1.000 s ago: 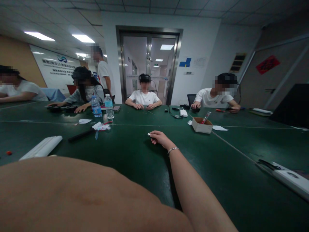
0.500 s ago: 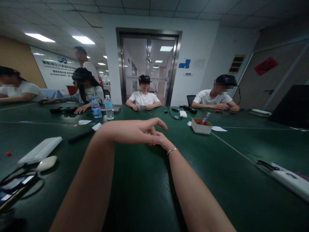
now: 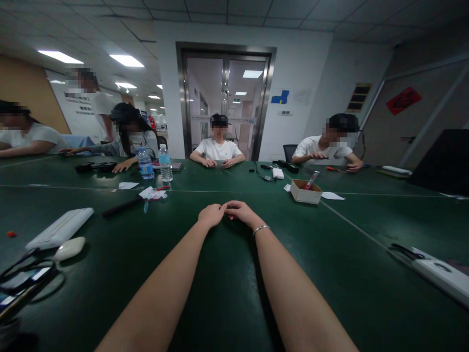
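My left hand (image 3: pixel 211 215) and my right hand (image 3: pixel 242 212) meet fingertip to fingertip at the middle of the green table (image 3: pixel 227 278), both forearms stretched out over it. Each hand has its fingers curled in. Between the fingertips a tiny object (image 3: pixel 228 206) barely shows; it is too small to name. The right fingers pinch at it, and whether the left fingers grip it is hidden. A thin silver bracelet (image 3: pixel 261 228) sits on my right wrist.
A small cardboard box (image 3: pixel 307 190) stands right of the hands. Two water bottles (image 3: pixel 165 164), a black tool (image 3: pixel 120 207), a white bar (image 3: pixel 60 228) and a pale oval (image 3: pixel 69 248) lie to the left. A white power strip (image 3: pixel 439 274) lies at the right. Several people sit along the far side.
My left arm swung in from close to the camera and came down onto the table; its hand now touches the right hand's fingertips. The right hand has stayed in place.
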`<state>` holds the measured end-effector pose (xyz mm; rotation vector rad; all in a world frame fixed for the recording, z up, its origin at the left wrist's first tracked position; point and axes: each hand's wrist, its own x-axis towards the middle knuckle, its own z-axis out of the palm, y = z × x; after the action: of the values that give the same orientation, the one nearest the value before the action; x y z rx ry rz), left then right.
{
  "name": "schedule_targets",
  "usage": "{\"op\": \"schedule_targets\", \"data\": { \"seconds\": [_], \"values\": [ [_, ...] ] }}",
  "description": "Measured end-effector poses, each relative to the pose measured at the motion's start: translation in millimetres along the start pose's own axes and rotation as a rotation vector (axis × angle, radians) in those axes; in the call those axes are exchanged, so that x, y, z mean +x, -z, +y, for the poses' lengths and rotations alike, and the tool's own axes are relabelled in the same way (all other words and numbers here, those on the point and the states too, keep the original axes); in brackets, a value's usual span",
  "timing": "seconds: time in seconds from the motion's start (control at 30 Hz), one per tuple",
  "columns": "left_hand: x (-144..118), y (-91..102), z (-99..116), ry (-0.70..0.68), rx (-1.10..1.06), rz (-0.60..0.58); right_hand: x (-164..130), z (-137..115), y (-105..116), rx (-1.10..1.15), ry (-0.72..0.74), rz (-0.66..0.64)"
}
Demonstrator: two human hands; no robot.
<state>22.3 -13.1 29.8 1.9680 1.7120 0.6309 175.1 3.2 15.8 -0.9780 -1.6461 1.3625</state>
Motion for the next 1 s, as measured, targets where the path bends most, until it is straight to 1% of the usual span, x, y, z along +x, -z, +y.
{"op": "schedule_targets", "data": {
  "seconds": [0.07,0.17,0.23,0.37,0.53,0.9,1.0],
  "values": [
    [0,-4.0,-7,-0.039,-0.058,0.022,0,-1,-1,-0.018,0.009,-0.017],
    [2,-5.2,-18,-0.114,-0.18,0.004,-2,-3,-2,-0.001,0.013,-0.038],
    [4,-5.8,-23,-0.145,-0.246,0.013,-3,-5,-2,0.016,-0.002,-0.025],
    [9,-8.5,-30,-0.161,-0.341,0.058,-3,-5,-1,0.077,-0.058,0.024],
    [12,-12.0,-32,-0.162,-0.394,0.073,-2,-3,0,0.098,-0.08,0.019],
    [7,-8.9,-27,-0.136,-0.514,0.048,5,0,0,-0.125,-0.13,0.053],
    [9,-10.8,-29,-0.133,-0.518,0.07,3,-1,1,-0.146,-0.102,0.033]
  ]
}}
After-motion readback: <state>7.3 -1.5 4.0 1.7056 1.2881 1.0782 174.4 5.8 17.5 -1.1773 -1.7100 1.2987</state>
